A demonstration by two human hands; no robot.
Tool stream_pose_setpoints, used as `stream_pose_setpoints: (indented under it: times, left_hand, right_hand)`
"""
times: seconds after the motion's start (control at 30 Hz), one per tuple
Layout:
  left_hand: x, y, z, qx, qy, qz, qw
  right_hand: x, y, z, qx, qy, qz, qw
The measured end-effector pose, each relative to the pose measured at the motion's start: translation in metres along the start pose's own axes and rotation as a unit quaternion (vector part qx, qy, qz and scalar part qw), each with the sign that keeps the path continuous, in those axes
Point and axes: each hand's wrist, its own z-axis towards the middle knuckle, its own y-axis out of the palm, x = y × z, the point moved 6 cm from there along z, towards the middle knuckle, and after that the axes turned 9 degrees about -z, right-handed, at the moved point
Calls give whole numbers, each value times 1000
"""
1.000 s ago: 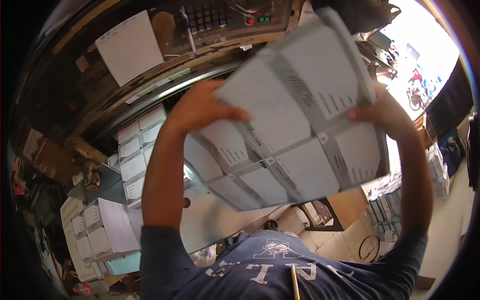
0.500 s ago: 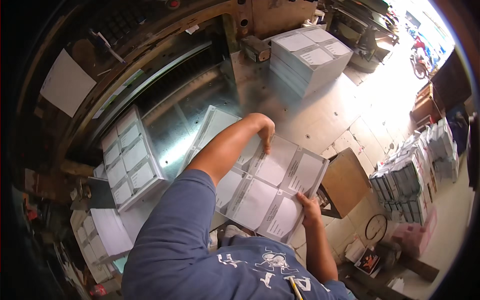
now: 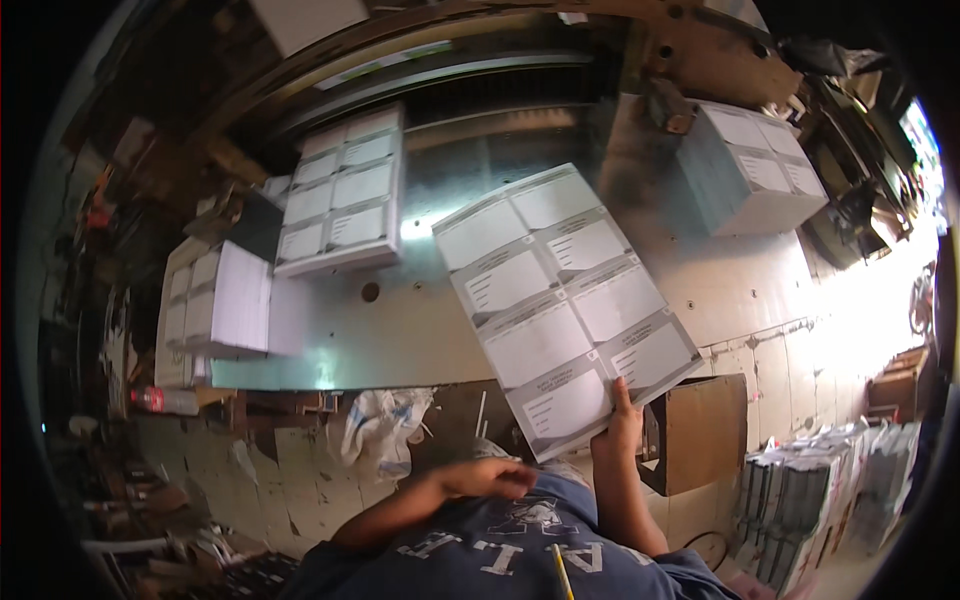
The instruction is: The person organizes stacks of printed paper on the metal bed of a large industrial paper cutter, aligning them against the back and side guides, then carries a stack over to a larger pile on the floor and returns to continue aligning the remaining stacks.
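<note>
A: Where to look for the sheets (image 3: 565, 310)?

B: Aslant over the table (image 3: 420, 335), with the near end past its front edge. Flat on it or slightly raised? Impossible to tell.

A: Held how?

B: Grasped at the near end by the right hand (image 3: 622, 425), with the thumb on top. By the left hand (image 3: 490, 478), not at all: loosely bent near the shirt, seemingly empty.

A: And how far along?

B: Partway, at a guess. Note a left block (image 3: 340, 200), an outer block (image 3: 240, 305) beyond, and a right block (image 3: 760, 165), all piled up (tidy enough to pass for done). Not yet squared or let go: count the held sheets as unfinished.

A: Anything obscured?

B: Plenty. Unable to see the right fingers beneath the sheets, or to judge thickness. Blurred at the left fingertips. Too dark inside the slot (image 3: 480, 105) behind the table. Cut off at the top: a paper (image 3: 310, 20). Farther out, hard to separate or count: the floor bundles (image 3: 790, 490).
</note>
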Motion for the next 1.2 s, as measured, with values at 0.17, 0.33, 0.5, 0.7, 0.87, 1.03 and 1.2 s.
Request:
stream_pose_setpoints:
  times: [0.17, 0.33, 0.5, 0.7, 0.87, 1.03, 1.2]
  left_hand:
    - [-43, 25, 88, 108, 245, -325, 907]
    - [-5, 52, 119, 182, 414, -482, 750]
    - [15, 22, 102, 234, 403, -518, 717]
    - [-17, 7, 70, 432, 328, -530, 652]
    - [-18, 23, 32, 350, 397, -534, 660]
    - [-43, 36, -27, 423, 357, -551, 624]
    - [-35, 39, -74, 470, 342, -512, 633]
  right_hand:
    - [9, 16, -14, -16, 14, 6, 1000]
    - [32, 1, 2, -6, -35, -17, 999]
    - [51, 13, -32, -10, 33, -2, 999]
    - [43, -8, -63, -143, 126, 56, 980]
    - [-21, -75, -32, -302, 190, 93, 930]
    - [-7, -17, 0, -431, 219, -127, 866]
    - [-9, 37, 61, -451, 184, -152, 860]
